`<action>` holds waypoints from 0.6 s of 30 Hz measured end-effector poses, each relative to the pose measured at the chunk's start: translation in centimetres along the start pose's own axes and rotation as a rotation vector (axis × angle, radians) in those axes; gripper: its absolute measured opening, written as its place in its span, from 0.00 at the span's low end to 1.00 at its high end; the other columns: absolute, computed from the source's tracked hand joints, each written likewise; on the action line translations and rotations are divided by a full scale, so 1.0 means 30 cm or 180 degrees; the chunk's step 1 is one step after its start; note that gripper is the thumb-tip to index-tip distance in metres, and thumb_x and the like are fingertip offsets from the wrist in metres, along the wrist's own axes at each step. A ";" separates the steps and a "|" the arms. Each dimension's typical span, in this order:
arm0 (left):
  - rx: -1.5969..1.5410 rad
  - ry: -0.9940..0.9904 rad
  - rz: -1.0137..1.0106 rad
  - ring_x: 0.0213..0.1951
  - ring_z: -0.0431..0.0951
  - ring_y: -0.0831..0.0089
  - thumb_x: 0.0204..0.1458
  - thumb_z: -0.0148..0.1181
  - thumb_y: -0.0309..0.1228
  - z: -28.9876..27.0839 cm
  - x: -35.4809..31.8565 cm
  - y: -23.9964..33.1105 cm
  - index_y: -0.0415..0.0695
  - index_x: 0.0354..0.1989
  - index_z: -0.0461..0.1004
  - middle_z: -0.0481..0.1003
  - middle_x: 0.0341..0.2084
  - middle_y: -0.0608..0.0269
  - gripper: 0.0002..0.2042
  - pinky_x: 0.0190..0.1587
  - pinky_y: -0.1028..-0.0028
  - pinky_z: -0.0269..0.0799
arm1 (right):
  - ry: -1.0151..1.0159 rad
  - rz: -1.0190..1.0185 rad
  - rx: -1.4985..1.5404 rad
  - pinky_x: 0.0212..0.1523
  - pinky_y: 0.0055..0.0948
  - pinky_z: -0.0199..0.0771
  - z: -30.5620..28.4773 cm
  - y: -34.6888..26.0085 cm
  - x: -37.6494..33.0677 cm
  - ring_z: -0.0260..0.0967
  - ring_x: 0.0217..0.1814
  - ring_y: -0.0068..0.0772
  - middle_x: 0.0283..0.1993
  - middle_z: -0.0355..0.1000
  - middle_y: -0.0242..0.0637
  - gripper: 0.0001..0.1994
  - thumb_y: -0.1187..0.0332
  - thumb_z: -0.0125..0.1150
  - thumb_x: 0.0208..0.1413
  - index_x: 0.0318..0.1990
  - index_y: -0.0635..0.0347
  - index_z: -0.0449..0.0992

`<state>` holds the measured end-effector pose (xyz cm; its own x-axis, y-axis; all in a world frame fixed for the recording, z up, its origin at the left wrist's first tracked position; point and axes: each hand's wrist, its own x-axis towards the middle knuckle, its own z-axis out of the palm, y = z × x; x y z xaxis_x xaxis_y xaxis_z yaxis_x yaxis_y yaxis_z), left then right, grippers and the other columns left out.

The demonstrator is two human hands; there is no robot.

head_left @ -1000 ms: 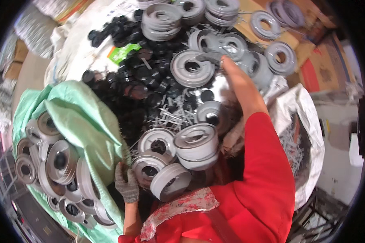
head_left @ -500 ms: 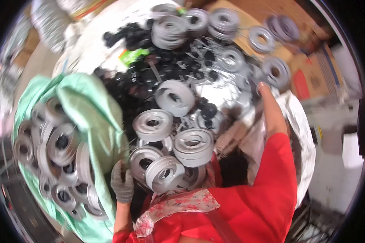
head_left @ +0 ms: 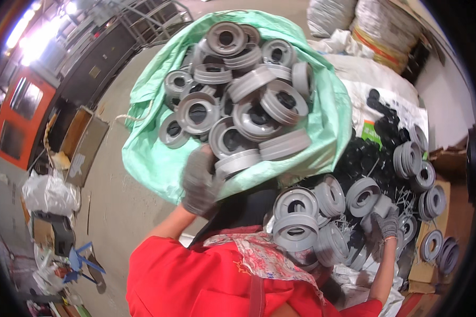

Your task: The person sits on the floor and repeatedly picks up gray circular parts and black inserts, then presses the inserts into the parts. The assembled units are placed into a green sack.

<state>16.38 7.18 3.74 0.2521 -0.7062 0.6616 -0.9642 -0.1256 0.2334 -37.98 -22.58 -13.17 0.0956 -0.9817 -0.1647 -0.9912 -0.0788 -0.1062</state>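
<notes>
Gripping the near rim of the green woven sack [head_left: 158,158], the gloved left hand [head_left: 200,182] had its fingers curled onto a grey plastic spool [head_left: 237,162] at the sack's mouth, where many more grey spools were heaped. To the right, the gloved right hand [head_left: 387,224] rested among a pile of loose grey spools [head_left: 296,224] (black round parts [head_left: 367,153] lay just beyond them), its fingers bent against one spool; whether they truly clasped it could not be told.

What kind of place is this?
Probably a small factory or workshop: a green sack full of grey plastic spools, more spools piled with black parts, and cardboard boxes on the floor.
</notes>
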 end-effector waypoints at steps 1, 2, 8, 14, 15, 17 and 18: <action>0.0438 0.0442 -0.0323 0.55 0.66 0.48 0.42 0.66 0.27 -0.030 -0.087 -0.165 0.32 0.60 0.57 0.65 0.54 0.42 0.35 0.58 0.60 0.61 | -0.0598 -0.0128 0.0164 0.57 0.40 0.63 -0.205 -0.234 -0.068 0.64 0.57 0.52 0.57 0.64 0.56 0.42 0.43 0.67 0.36 0.54 0.68 0.67; 0.0667 0.0714 -0.0668 0.58 0.63 0.50 0.42 0.66 0.31 -0.065 -0.112 -0.271 0.32 0.60 0.57 0.64 0.56 0.42 0.36 0.60 0.60 0.58 | -0.0195 -0.0295 -0.0026 0.56 0.39 0.65 -0.243 -0.312 -0.107 0.65 0.57 0.51 0.55 0.66 0.55 0.40 0.45 0.67 0.39 0.56 0.67 0.65; -0.1884 0.0603 -0.5310 0.45 0.73 0.57 0.43 0.67 0.45 -0.166 -0.614 -0.806 0.32 0.56 0.64 0.71 0.51 0.52 0.36 0.47 0.64 0.70 | -0.1497 0.0509 0.4182 0.31 0.41 0.68 -0.309 -0.821 -0.006 0.66 0.43 0.30 0.46 0.69 0.33 0.31 0.40 0.57 0.50 0.57 0.48 0.68; -0.3362 0.0911 -0.5117 0.48 0.71 0.58 0.50 0.58 0.28 0.036 -0.469 -0.802 0.34 0.56 0.63 0.68 0.51 0.54 0.24 0.50 0.60 0.69 | -0.0113 -0.0797 0.2925 0.55 0.35 0.65 0.024 -0.893 0.451 0.66 0.55 0.38 0.55 0.69 0.41 0.25 0.53 0.47 0.60 0.57 0.61 0.66; -0.2813 0.0824 -0.4876 0.47 0.71 0.61 0.50 0.57 0.27 -0.024 -0.412 -0.832 0.33 0.55 0.65 0.68 0.50 0.55 0.23 0.49 0.63 0.69 | -0.0173 -0.0826 0.3558 0.55 0.34 0.65 -0.003 -0.976 0.449 0.66 0.55 0.38 0.55 0.69 0.41 0.24 0.54 0.46 0.60 0.57 0.61 0.67; -0.3388 0.1300 -0.3869 0.46 0.70 0.66 0.51 0.58 0.29 -0.158 -0.241 -0.890 0.32 0.55 0.65 0.69 0.49 0.57 0.23 0.49 0.67 0.68 | -0.0326 -0.0822 0.4797 0.55 0.33 0.65 -0.103 -1.142 0.376 0.66 0.54 0.38 0.55 0.69 0.41 0.23 0.56 0.43 0.62 0.56 0.62 0.67; -0.2871 0.1279 -0.2897 0.45 0.69 0.69 0.51 0.57 0.30 -0.208 -0.148 -0.931 0.32 0.53 0.66 0.70 0.45 0.59 0.21 0.50 0.70 0.66 | -0.0425 -0.0786 0.5414 0.56 0.32 0.65 -0.171 -1.221 0.318 0.66 0.54 0.38 0.55 0.69 0.41 0.22 0.57 0.42 0.62 0.56 0.62 0.67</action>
<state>42.69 18.19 -1.27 0.9267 -0.3460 0.1467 -0.0911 0.1719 0.9809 -1.21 -29.95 -5.80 0.3125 -0.9486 -0.0507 0.2396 0.1303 -0.9621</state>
